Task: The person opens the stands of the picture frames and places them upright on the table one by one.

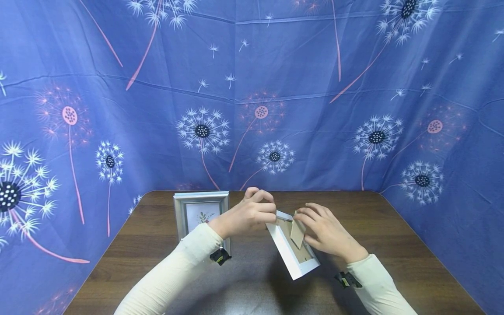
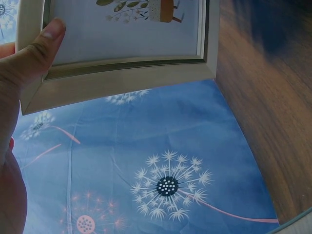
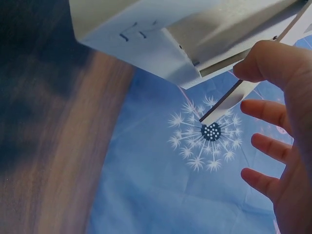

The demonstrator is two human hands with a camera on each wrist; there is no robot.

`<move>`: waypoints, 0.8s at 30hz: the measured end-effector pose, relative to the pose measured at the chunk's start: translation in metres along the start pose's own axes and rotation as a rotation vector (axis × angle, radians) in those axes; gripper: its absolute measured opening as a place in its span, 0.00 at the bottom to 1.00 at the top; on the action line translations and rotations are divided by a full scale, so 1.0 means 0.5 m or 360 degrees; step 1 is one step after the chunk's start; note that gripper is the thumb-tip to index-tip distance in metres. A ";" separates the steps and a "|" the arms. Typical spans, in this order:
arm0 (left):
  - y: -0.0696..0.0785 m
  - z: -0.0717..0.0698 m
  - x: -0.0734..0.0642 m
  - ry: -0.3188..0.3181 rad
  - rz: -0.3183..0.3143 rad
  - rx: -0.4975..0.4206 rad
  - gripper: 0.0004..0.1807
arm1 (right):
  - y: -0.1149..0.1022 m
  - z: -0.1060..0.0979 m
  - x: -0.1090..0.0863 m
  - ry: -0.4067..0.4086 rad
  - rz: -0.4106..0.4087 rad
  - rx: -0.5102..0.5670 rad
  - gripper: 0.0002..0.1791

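A picture frame (image 1: 286, 253) with pale sides is held up off the table, tilted, its brown back facing the head camera. My left hand (image 1: 250, 212) grips it by its upper left end. In the left wrist view the thumb (image 2: 39, 51) lies over the front moulding (image 2: 122, 83), beside a print of leaves and a pot. On the back, a flat easel stand (image 1: 298, 232) is swung out from the panel. My right hand (image 1: 324, 229) pinches this stand (image 3: 226, 103) between thumb and forefinger, while the other fingers (image 3: 268, 146) are spread apart from it.
Behind my left forearm, a second, silvery picture frame (image 1: 180, 214) with a floral print stands upright on the wooden table (image 1: 393, 245). Blue dandelion-patterned cloth (image 1: 307, 118) hangs along the table's back and sides. Each wrist wears a small black device (image 1: 220, 256).
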State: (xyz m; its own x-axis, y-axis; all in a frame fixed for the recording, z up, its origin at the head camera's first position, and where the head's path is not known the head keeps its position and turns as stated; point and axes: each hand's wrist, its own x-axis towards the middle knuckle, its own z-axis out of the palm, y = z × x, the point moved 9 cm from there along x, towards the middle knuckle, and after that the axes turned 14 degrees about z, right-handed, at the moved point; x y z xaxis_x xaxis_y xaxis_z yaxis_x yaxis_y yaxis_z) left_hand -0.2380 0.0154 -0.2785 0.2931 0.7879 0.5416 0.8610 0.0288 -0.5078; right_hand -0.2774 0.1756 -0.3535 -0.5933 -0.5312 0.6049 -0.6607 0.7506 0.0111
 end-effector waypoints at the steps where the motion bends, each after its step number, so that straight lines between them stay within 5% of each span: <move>1: 0.000 0.000 0.000 0.0000 0.0000 -0.0001 0.13 | 0.000 -0.001 0.000 0.0006 -0.0002 -0.0003 0.28; 24: -0.005 0.004 -0.002 0.0009 -0.0022 -0.0002 0.12 | 0.007 -0.033 -0.001 0.0099 0.0004 -0.0096 0.29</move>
State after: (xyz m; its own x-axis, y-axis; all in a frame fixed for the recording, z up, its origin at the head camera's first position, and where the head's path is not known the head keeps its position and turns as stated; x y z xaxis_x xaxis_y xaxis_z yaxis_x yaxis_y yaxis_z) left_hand -0.2412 0.0157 -0.2792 0.2833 0.7839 0.5525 0.8657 0.0389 -0.4991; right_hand -0.2720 0.1848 -0.3406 -0.5638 -0.5054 0.6533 -0.6295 0.7750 0.0562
